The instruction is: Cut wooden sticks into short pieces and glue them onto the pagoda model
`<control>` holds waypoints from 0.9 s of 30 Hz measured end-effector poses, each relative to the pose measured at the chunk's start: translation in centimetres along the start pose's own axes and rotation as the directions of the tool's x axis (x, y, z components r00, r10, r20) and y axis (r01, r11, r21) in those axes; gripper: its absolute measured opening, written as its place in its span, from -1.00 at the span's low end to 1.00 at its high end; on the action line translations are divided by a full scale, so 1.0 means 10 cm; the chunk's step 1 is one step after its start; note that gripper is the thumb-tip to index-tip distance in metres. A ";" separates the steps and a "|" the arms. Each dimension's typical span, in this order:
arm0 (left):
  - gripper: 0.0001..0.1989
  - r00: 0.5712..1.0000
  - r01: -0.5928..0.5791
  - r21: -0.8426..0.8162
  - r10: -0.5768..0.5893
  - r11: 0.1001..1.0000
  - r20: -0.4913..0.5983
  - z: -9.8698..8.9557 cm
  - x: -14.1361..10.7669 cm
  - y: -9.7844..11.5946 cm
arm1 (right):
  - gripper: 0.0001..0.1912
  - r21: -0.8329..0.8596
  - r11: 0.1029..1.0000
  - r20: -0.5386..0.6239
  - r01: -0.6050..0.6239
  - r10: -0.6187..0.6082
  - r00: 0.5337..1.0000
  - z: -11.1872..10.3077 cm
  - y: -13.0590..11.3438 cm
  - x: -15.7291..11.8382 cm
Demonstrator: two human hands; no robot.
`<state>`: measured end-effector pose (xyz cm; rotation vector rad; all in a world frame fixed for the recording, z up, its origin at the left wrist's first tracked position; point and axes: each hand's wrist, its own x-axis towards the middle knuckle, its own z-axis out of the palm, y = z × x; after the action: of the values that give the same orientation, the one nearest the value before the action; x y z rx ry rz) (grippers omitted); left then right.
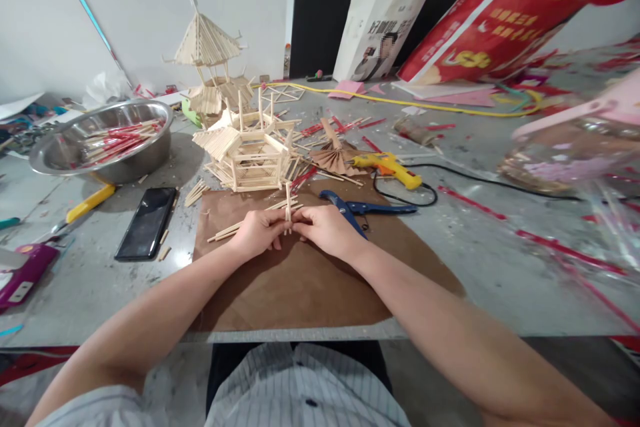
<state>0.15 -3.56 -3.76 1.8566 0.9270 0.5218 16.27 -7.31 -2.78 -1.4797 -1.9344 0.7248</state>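
Note:
Fingertips of my left hand (261, 230) and my right hand (320, 227) meet over a brown sheet (310, 287), both pinching a small piece made of thin wooden sticks (289, 203). One stick of it points upward between the hands. Loose sticks (227, 232) lie beside my left hand. Just behind the hands stands a partly built stick structure (257, 160) with railings and upright posts. Blue cutters (375, 207) lie right of my right hand, partly behind it. The yellow glue gun (395, 170) rests farther back on the right.
Left on the grey table (190, 293) are a black phone (147, 223), a yellow-handled knife (90, 203) and a metal bowl (150, 160) of red-wrapped sticks. A stick pagoda (207, 47) stands behind. Cables, bags (380, 20) and a blurred pink-rimmed container (565, 153) are right.

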 end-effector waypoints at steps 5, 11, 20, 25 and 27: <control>-0.68 1.000 -0.002 0.013 0.002 1.000 -0.004 0.01 0.01 -0.03 | -0.85 -0.038 0.999 -0.017 -0.021 0.020 1.000 0.00 -0.03 -0.01; -0.68 1.000 0.009 0.086 -0.007 0.996 -0.024 0.02 0.01 -0.04 | -0.82 0.029 0.999 0.028 -0.036 0.035 0.999 0.00 -0.02 -0.01; -0.76 0.994 -0.022 0.261 0.050 0.965 -0.101 0.05 -0.04 0.13 | -0.79 -0.129 0.991 -0.142 -0.044 0.026 0.990 -0.07 -0.02 -0.02; -0.79 0.993 -0.049 0.321 0.082 0.946 -0.088 0.06 -0.03 0.16 | -0.77 0.100 0.991 -0.192 0.085 -0.065 0.979 -0.06 -0.04 -0.03; -0.80 0.992 -0.058 0.343 0.094 0.937 -0.089 0.06 -0.03 0.17 | -0.82 0.111 0.986 -0.193 0.122 -0.099 0.976 -0.04 -0.06 -0.02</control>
<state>1.02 -4.58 -2.49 2.2016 1.0707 0.5352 16.28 -7.64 -2.11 -1.3055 -1.7825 0.6196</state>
